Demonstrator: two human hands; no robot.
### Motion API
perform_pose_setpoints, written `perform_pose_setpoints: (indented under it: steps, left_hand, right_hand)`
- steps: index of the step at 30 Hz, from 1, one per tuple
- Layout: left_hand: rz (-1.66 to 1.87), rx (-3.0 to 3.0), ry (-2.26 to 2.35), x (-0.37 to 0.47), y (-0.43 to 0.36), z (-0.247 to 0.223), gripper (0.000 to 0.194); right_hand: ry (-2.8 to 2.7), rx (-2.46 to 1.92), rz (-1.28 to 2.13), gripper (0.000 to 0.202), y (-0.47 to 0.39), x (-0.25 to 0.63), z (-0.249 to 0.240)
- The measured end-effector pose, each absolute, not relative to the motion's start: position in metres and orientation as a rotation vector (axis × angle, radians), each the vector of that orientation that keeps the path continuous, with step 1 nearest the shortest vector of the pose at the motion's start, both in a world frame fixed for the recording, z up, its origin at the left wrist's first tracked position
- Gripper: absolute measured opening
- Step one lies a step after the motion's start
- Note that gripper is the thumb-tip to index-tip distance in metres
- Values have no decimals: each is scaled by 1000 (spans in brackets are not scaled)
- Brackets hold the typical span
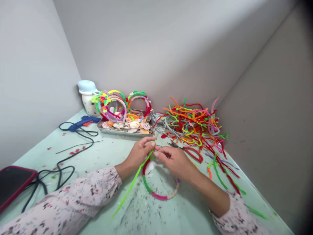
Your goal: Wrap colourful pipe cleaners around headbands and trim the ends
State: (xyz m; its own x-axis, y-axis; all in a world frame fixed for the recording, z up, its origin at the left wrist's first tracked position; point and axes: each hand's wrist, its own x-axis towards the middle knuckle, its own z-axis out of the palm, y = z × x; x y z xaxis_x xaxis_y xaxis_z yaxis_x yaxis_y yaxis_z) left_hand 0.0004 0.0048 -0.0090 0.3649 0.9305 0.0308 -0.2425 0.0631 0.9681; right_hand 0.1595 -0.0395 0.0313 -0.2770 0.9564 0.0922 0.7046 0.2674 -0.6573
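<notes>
At the middle of the head view my left hand [140, 152] is closed, pinching a lime green pipe cleaner [132, 186]; its long tail hangs down toward the lower left. Close beside it, the fingertips of my right hand [174, 160] are pinched together at the top of a hoop [160, 197]. Bands of red, green, magenta, beige and purple cover this hoop. My right hand hides its upper right part, and the exact grip between thumb and finger is hard to see. Just behind my right hand lie red-handled scissors [194, 153].
A metal tray [117, 132] of shells [134, 124] carries several finished colourful hoops [113, 109]. Left of it are a blue glue gun [83, 122], its black cable [85, 149] and a white jar [88, 101]. Pipe cleaners [193, 119] pile up at right; a phone [17, 184] lies left.
</notes>
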Motion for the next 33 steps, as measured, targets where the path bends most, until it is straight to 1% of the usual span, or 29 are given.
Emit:
perform_pose_setpoints:
  steps: [4,8,13,19,21,25,29,33]
  left_hand:
    - [1113,1104,778,3,-1,-2,27]
    - [1123,1030,738,6,-5,-1,25]
    - [1077,1022,700,9,-5,-7,22]
    - [1082,1099,769,2,4,-10,22]
    - [1103,1147,794,-2,9,-11,25]
    - [1147,1145,839,-4,14,-14,21]
    - [1161,1131,854,-4,15,-15,16]
    - [1154,1105,874,-3,14,-14,13]
  right_hand:
    - [-1907,-1473,945,31,-44,149,26]
    - [-1726,-1425,1159,26,-44,145,24]
    - [-1544,-1410,1336,25,-42,144,19]
    - [-1420,-1253,1499,22,-37,148,9]
    - [-1375,-1263,1516,21,-37,148,7]
    - [-1400,-1307,1481,26,-38,149,4]
    - [-1551,-1374,1323,32,-40,149,0]
    - [-1701,-1405,1165,31,-42,148,-1]
